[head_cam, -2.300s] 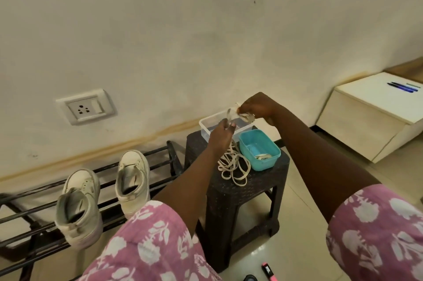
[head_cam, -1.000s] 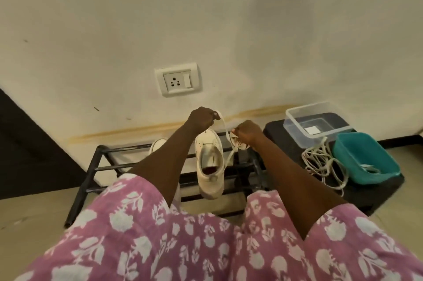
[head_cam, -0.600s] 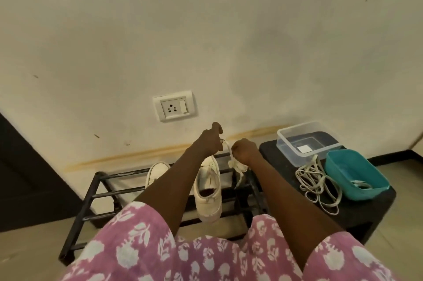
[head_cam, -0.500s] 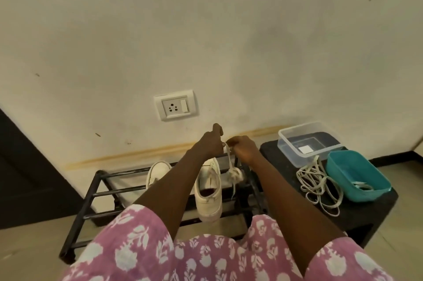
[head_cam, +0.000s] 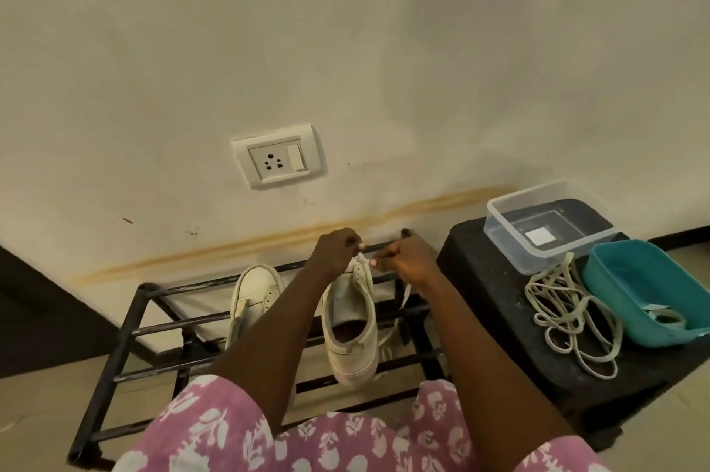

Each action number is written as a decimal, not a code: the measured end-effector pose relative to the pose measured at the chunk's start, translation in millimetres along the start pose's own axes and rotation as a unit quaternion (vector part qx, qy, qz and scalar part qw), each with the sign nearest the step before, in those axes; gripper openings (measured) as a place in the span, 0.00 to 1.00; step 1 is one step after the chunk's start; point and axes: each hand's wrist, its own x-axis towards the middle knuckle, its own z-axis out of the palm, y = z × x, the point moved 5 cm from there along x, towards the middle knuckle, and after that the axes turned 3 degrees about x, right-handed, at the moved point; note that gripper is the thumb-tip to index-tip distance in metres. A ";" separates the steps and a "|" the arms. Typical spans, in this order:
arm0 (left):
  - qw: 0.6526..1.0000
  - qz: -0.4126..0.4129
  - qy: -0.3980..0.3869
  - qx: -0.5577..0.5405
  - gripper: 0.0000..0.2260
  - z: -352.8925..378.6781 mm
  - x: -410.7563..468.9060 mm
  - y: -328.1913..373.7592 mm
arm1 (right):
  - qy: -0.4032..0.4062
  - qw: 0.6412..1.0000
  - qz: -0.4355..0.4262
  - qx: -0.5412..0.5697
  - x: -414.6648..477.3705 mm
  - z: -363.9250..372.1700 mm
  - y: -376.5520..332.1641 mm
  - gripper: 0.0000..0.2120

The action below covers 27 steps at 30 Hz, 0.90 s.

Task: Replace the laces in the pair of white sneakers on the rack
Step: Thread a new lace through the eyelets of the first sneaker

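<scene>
Two white sneakers stand toe-to-wall on a black metal rack (head_cam: 161, 327). The right sneaker (head_cam: 351, 329) is under my hands; the left sneaker (head_cam: 253, 293) is partly hidden behind my left forearm. My left hand (head_cam: 336, 250) and my right hand (head_cam: 407, 256) meet over the right sneaker's toe end, each pinching a white lace (head_cam: 403, 293). The lace hangs down past the shoe's right side. A tangle of loose white laces (head_cam: 568, 310) lies on the black stool (head_cam: 488, 279).
On the stool stand a clear plastic box (head_cam: 545, 225) and a teal tub (head_cam: 649, 291) with a lace piece inside. A wall socket (head_cam: 278, 160) is above the rack. My pink floral sleeves fill the bottom of the view.
My hands have come together at the toe end of the right sneaker, and the bunched lace has let out to hang down beside the shoe. The view has dipped slightly.
</scene>
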 end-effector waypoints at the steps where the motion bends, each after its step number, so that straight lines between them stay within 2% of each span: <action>1: 1.000 -0.005 0.005 0.006 0.10 1.7 1.7 -6.8 | 0.009 1.000 0.005 -0.002 2.0 3.4 6.3 0.06; 2: 1.000 -0.012 0.008 0.008 0.11 3.1 2.8 -13.1 | 0.028 1.000 0.011 -0.006 3.3 5.0 12.2 0.04; 5: 0.999 -0.031 0.004 0.015 0.11 10.0 9.0 -28.1 | 0.062 0.998 0.027 -0.015 6.9 10.2 26.7 0.09; 8: 0.998 -0.028 0.013 0.052 0.09 11.8 13.3 -30.3 | 0.043 0.992 0.050 0.105 9.7 18.5 29.9 0.08; 10: 0.997 -0.026 0.017 0.068 0.09 12.3 15.7 -29.9 | 0.048 0.991 0.043 0.119 14.5 19.1 27.2 0.09; 14: 0.994 -0.029 0.020 0.102 0.09 13.0 16.2 -31.0 | 0.058 0.998 -0.006 0.031 20.2 18.9 17.4 0.07; 18: 0.994 -0.035 0.010 0.099 0.09 11.6 14.0 -32.2 | 0.078 0.994 -0.033 -0.076 21.1 17.9 15.8 0.10; 22: 0.996 -0.036 0.017 0.078 0.08 10.5 11.3 -33.4 | 0.042 0.990 -0.047 -0.125 24.4 26.0 16.2 0.10; 27: 0.997 -0.041 0.025 0.063 0.08 12.4 9.4 -36.5 | 0.053 0.967 -0.097 -0.229 25.6 32.3 11.0 0.10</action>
